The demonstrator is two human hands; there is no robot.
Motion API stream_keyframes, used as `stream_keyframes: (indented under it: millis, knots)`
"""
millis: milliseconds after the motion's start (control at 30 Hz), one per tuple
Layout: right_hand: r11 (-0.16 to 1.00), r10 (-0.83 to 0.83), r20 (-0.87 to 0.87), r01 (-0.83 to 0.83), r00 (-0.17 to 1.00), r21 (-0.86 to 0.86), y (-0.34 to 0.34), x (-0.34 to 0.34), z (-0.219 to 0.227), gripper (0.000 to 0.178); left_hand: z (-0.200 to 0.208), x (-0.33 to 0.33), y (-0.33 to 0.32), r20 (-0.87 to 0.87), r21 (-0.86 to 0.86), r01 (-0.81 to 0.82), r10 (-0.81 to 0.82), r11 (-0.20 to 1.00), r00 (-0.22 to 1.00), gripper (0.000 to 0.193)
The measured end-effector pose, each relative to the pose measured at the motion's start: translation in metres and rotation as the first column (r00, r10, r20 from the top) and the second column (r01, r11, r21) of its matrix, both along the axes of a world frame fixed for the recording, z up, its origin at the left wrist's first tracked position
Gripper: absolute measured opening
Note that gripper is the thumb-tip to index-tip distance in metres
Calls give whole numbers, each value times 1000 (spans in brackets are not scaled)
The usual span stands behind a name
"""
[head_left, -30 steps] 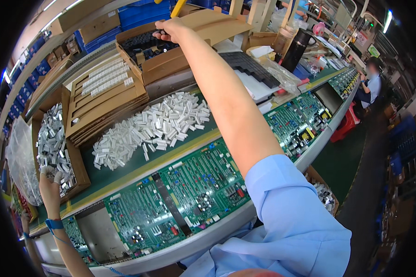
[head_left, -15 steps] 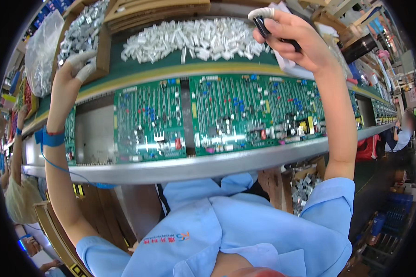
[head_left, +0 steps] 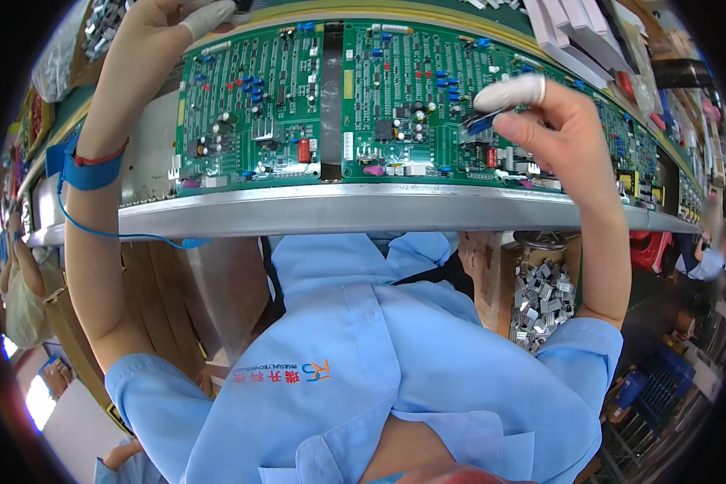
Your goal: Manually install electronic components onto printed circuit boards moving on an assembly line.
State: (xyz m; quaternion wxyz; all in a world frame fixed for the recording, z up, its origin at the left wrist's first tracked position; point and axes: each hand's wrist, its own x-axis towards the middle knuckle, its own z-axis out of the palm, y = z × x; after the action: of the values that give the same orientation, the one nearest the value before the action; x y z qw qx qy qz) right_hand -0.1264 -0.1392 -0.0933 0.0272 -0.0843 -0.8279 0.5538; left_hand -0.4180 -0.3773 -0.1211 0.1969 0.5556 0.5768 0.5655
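Over the middle green circuit board (head_left: 399,89), my right hand (head_left: 561,133) is closed in a pinch, with a white finger cot on the index finger. Between thumb and index finger is a small dark part (head_left: 478,127) with a shiny edge, close above the board's components; I cannot tell if it touches them. My left hand (head_left: 157,40) is at the top edge, past the far corner of the left circuit board (head_left: 246,105). Its covered fingertips close on a small black piece (head_left: 240,6), partly cut off by the picture's edge.
A metal rail (head_left: 363,211) runs along the boards' near side. My left wrist wears a blue strap (head_left: 93,168) with a trailing cord. Below right sits a carton of silvery metal parts (head_left: 544,302). Long white boxes (head_left: 577,32) lie beyond the boards. Other people work at both sides.
The view has shifted, so the boards appear higher. My right hand has come down from the white parts pile to the middle board. My left hand has left the metal-parts box, moving right.
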Motion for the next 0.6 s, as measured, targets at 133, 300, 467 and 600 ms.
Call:
stream_keyframes:
  millis: [133,300,467,600]
  knots:
    - [974,-28,120,0,992,228,-24,-8,-16,22,25,54,18,240,86,94,-112,992,964,19]
    - [823,183,-287,13,940,569,-51,-16,-47,20,52,76,9,-153,-530,-419,403,738,902,22]
    - [722,267,-118,-118,956,681,-60,-21,-46,22,44,75,6,-137,-518,-420,412,745,901,21]
    - [630,301,-88,-129,949,766,-66,-25,-44,23,41,78,1,-133,-521,-440,440,731,888,22]
